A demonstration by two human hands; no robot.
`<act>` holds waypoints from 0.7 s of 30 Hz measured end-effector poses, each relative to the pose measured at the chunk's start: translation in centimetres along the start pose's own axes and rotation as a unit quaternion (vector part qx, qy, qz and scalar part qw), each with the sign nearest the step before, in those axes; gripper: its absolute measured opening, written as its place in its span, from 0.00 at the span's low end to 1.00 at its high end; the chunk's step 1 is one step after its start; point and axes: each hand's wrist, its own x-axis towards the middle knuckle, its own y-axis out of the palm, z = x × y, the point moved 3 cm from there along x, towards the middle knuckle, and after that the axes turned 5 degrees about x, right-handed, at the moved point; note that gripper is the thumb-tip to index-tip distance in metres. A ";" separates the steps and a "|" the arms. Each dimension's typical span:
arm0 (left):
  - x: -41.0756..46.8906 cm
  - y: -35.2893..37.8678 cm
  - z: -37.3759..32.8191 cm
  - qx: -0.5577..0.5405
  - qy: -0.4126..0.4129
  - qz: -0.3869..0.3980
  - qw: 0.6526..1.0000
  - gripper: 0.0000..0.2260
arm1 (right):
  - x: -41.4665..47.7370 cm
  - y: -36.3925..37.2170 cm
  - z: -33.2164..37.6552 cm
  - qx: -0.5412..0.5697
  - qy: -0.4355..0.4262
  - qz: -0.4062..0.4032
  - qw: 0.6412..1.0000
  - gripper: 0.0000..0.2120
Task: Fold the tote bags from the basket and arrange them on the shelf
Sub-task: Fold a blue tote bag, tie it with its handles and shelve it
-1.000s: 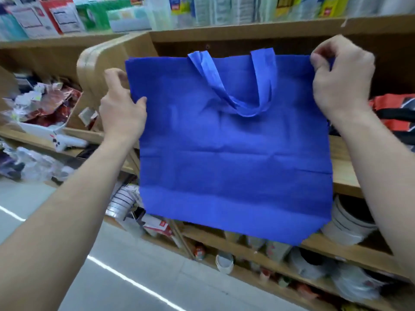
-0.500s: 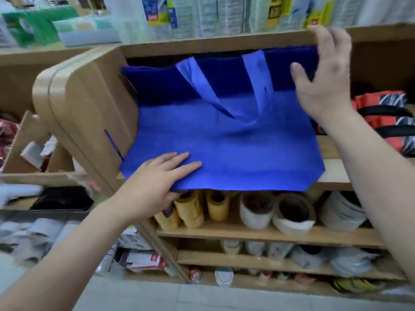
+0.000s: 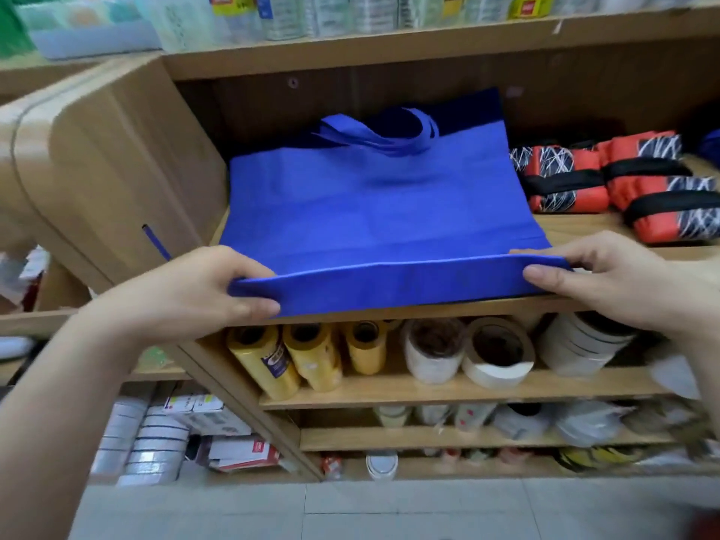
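A blue tote bag (image 3: pixel 374 212) lies flat on the wooden shelf (image 3: pixel 576 235), its handles (image 3: pixel 382 134) toward the back wall. Its near bottom edge is turned up into a narrow fold along the shelf's front. My left hand (image 3: pixel 202 294) pinches the left end of that fold, thumb below and fingers on top. My right hand (image 3: pixel 607 278) pinches the right end the same way. No basket is in view.
Folded red, black and white bags (image 3: pixel 623 181) lie on the same shelf to the right. A wooden side panel (image 3: pixel 117 165) stands at the left. Yellow rolls (image 3: pixel 296 356) and tape rolls (image 3: pixel 495 356) fill the shelf below. Packaged goods line the top shelf.
The bag went from hanging in the air to lying flat on the shelf. Both hands moved down to its near edge and now pinch the corners, lifting a fold.
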 end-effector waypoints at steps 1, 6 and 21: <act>-0.1 -0.3 0.5 -0.084 -0.019 -0.026 0.996 0.10 | -0.2 -0.1 0.0 0.010 -0.001 -0.014 1.000 0.31; 0.3 2.2 3.1 -0.145 -0.088 -0.286 0.943 0.12 | 0.0 0.4 0.5 -0.030 -0.016 -0.206 0.978 0.06; -0.2 3.4 5.2 0.056 0.046 -0.141 0.987 0.24 | 1.4 0.3 0.3 -0.165 -0.067 -0.044 0.983 0.21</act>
